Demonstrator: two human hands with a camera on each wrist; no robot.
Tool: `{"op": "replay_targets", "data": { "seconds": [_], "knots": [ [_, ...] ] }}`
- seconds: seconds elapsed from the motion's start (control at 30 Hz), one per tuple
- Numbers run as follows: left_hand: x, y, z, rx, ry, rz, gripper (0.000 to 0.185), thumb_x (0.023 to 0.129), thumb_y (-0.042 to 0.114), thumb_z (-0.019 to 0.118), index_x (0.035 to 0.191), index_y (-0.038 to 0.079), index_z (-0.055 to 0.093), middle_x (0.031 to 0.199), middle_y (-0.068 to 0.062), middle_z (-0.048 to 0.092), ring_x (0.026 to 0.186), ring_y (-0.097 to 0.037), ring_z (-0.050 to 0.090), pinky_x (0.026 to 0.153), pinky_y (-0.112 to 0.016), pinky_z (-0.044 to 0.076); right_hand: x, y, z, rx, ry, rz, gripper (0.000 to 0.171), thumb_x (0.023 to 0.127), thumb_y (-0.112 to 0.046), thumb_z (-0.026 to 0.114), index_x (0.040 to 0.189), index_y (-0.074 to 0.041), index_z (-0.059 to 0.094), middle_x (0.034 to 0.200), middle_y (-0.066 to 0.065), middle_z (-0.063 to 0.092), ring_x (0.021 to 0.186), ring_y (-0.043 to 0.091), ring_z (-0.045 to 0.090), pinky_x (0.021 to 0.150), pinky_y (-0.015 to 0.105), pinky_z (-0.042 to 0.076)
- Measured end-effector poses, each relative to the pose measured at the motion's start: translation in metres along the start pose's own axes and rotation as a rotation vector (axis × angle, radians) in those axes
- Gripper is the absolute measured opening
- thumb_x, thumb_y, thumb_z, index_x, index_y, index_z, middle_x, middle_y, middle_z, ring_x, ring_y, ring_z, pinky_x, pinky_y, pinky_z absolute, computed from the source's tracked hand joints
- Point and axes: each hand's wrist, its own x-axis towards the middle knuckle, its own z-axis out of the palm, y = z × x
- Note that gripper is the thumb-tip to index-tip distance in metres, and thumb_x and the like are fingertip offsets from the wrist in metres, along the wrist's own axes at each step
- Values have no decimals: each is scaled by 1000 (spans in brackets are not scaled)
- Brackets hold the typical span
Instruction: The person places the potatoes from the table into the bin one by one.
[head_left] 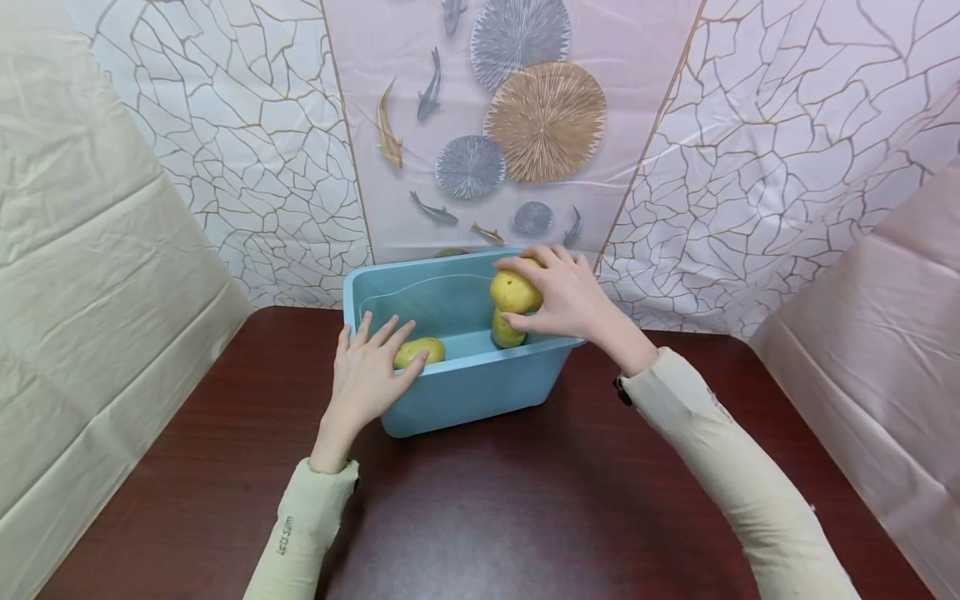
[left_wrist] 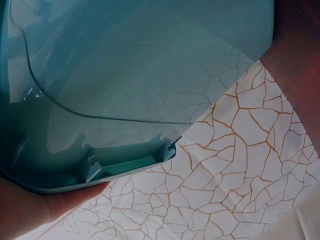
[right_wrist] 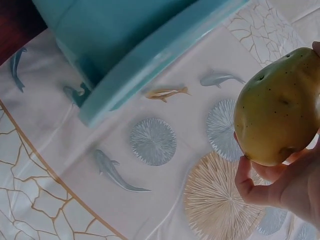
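From the head cam we've got the right hand (head_left: 572, 298) curled around a yellow potato (head_left: 514, 290), holding it just above the far right of the blue tub (head_left: 468, 398). The left hand (head_left: 367, 375) rests flat on the tub's near left rim, fingers spread, tips touching a 2nd potato (head_left: 420, 351) inside. A 3rd potato (head_left: 507, 332) sits under the held one. The left sleeve (head_left: 302, 533) has small writing we can't read.

Left wrist cam: just the tub wall (left_wrist: 125, 70), with a bit of palm (left_wrist: 30, 210) against it.

Right wrist cam: the fingertips (right_wrist: 250, 175) grip the speckled potato (right_wrist: 277, 107) near the rim (right_wrist: 160, 55).
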Motion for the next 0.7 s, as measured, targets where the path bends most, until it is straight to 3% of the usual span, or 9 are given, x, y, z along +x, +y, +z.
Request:
{"op": "replay_targets", "data": {
  "seconds": [0.7],
  "knots": [
    [0,0,0,4,5,2,55,87,53,39,132,23,45,137,-6,44,134,-37,22,106,-57,14,21,-1,-7,-1,-122,19,57,68,-53,63,121,-37,49,118,-1,50,103,23,45,70,37,33]
  ]
}}
